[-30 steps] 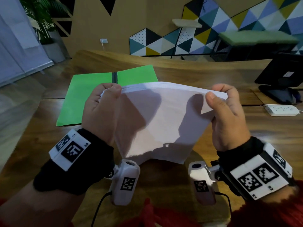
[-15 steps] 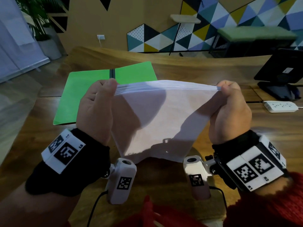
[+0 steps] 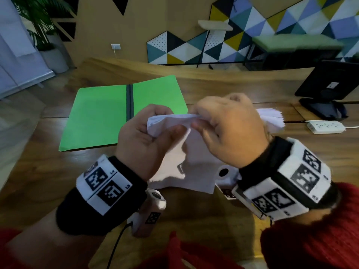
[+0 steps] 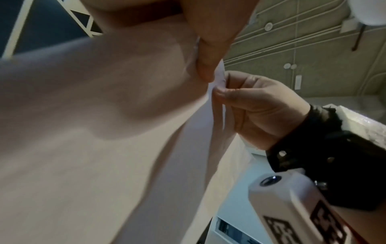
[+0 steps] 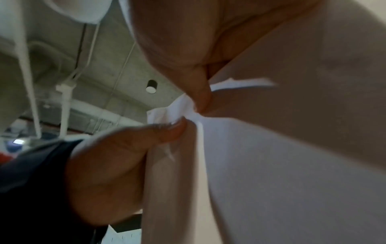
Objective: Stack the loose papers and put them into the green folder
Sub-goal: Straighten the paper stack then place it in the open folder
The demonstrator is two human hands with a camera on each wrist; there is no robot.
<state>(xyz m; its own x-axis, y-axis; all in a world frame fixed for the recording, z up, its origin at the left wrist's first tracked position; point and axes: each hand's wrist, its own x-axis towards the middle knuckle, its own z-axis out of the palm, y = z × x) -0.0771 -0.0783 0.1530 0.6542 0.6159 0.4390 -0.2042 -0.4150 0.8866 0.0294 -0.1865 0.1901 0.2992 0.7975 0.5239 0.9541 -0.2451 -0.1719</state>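
The stack of white papers [image 3: 191, 162] stands on its lower edge on the wooden table [image 3: 48, 171], with its top edge bunched. My left hand [image 3: 161, 123] pinches that top edge at its left end. My right hand [image 3: 200, 118] pinches it close beside the left, thumb on the near side. Right of my right hand, a fanned corner of the sheets [image 3: 272, 119] sticks out. The green folder [image 3: 101, 117] lies open and flat behind my left hand, dark spine up the middle. The left wrist view shows the papers [image 4: 83, 132] and my right hand [image 4: 261, 107]. The right wrist view shows the papers [image 5: 282, 165] and my left hand [image 5: 114, 156].
A white power strip [image 3: 325, 127] lies on the table at the right, with a black monitor [image 3: 330, 84] on its stand behind it. A potted plant [image 3: 38, 26] stands off the table at far left. Bare wood lies left of the folder.
My right hand has slid left along the top edge until it nearly meets my left hand. The stack's top has bunched and its right corner now fans out free.
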